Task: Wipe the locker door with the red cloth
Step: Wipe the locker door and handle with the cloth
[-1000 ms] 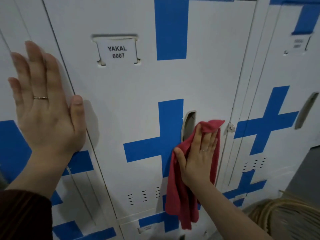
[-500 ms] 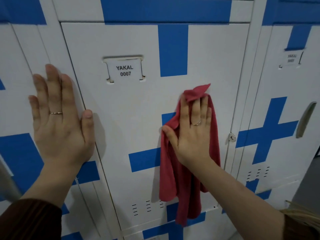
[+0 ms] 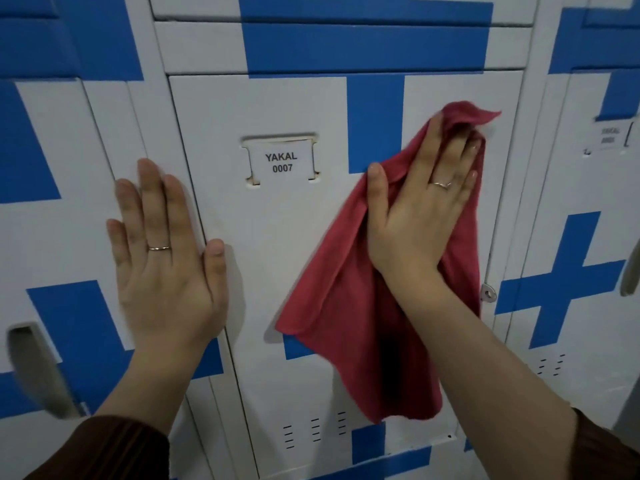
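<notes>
The white locker door [image 3: 294, 237] with blue cross stripes carries a label [image 3: 281, 162] reading YAKAL 0007. My right hand [image 3: 419, 209] presses the red cloth [image 3: 346, 306] flat against the door's upper right part, fingers pointing up. The cloth's top folds bunch over my fingertips, and the rest hangs down below my wrist. My left hand [image 3: 166, 265] rests flat with straight fingers on the door's left edge and on the neighbouring locker.
A metal hasp [image 3: 488, 293] sits on the door's right edge, beside the cloth. Vent slots [image 3: 315, 431] run along the door's bottom. The left locker's recessed handle [image 3: 31, 368] and the right locker's handle [image 3: 630, 271] show at the frame edges.
My right hand has slid the cloth up the door, from beside the handle recess to the upper right part. The left hand has stayed flat in place.
</notes>
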The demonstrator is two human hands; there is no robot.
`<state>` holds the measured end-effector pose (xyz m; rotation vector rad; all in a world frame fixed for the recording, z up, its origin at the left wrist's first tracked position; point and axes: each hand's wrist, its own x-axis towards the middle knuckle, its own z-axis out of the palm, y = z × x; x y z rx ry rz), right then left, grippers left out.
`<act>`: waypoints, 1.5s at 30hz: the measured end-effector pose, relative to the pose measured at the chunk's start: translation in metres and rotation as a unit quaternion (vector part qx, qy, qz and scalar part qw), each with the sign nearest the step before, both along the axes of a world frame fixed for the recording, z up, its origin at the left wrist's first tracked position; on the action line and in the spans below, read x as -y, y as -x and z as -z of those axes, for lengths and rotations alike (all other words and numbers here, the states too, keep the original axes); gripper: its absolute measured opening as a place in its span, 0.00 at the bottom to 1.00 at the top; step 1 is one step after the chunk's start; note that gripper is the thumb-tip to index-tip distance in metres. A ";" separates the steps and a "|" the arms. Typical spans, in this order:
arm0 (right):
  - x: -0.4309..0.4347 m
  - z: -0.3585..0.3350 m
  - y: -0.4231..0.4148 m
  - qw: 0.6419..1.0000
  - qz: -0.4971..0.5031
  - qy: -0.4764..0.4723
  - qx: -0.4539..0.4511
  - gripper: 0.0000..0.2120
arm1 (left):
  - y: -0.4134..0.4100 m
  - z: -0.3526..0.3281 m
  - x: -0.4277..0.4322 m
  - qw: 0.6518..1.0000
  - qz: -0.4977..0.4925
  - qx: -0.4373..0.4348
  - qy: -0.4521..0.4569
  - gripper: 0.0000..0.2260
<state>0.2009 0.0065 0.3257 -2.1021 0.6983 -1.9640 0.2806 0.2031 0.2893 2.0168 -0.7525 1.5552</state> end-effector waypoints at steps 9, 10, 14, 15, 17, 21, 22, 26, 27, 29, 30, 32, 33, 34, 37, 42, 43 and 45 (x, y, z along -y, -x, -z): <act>0.004 -0.003 0.000 0.997 -0.019 0.077 -0.026 0.35 | 0.001 0.001 0.000 1.000 -0.005 -0.002 -0.003 0.27; 0.001 -0.004 0.000 1.000 -0.008 0.019 -0.001 0.35 | 0.001 0.000 0.000 1.000 -0.003 -0.003 -0.003 0.27; -0.025 0.028 -0.007 0.977 -0.018 0.173 -0.125 0.36 | 0.000 0.001 0.000 1.000 0.002 -0.008 0.002 0.27; -0.023 0.034 -0.005 0.956 -0.023 0.242 -0.164 0.36 | 0.000 0.001 0.000 1.000 0.004 -0.009 0.003 0.27; -0.006 0.026 0.000 0.944 -0.023 0.283 -0.169 0.35 | 0.001 0.001 0.000 1.000 0.005 -0.013 0.004 0.27; 0.016 0.004 0.007 0.998 -0.019 0.054 -0.030 0.37 | 0.003 0.004 0.005 1.000 0.001 -0.005 0.018 0.27; 0.016 0.006 0.007 1.000 -0.017 0.009 -0.012 0.37 | 0.004 0.005 0.007 1.000 -0.001 -0.006 0.025 0.27; 0.017 0.048 0.011 0.998 -0.038 -0.019 -0.053 0.37 | 0.006 0.007 0.011 0.999 0.003 -0.010 0.036 0.27; 0.018 0.066 0.015 0.996 -0.050 -0.023 -0.072 0.37 | 0.005 0.007 0.011 0.999 0.004 -0.010 0.036 0.27; 0.020 0.103 0.023 0.991 -0.056 -0.027 -0.120 0.37 | 0.005 0.007 0.011 0.999 0.003 -0.008 0.038 0.27; 0.019 0.118 0.026 0.988 -0.053 -0.027 -0.144 0.37 | 0.005 0.007 0.011 0.999 0.001 -0.007 0.038 0.28; 0.020 0.131 0.028 0.985 -0.043 -0.022 -0.165 0.38 | 0.005 0.008 0.011 0.999 0.000 -0.007 0.039 0.28; 0.020 0.127 0.027 0.986 -0.039 -0.023 -0.159 0.39 | 0.005 0.008 0.011 0.999 -0.001 -0.008 0.038 0.28; 0.020 0.117 0.025 0.988 -0.039 -0.024 -0.145 0.39 | 0.005 0.008 0.010 0.999 0.000 -0.009 0.037 0.28; 0.022 0.078 0.019 0.995 -0.044 -0.025 -0.089 0.40 | 0.004 0.008 0.010 0.999 0.004 -0.015 0.034 0.28; 0.021 0.073 0.018 0.995 -0.057 -0.033 -0.078 0.39 | 0.004 0.009 0.010 0.999 0.002 -0.011 0.039 0.28; 0.020 0.085 0.021 0.993 -0.066 -0.042 -0.093 0.38 | 0.004 0.009 0.010 0.999 0.000 -0.010 0.039 0.27; 0.017 0.114 0.027 0.987 -0.070 -0.053 -0.135 0.37 | 0.004 0.009 0.010 0.999 0.000 -0.008 0.038 0.27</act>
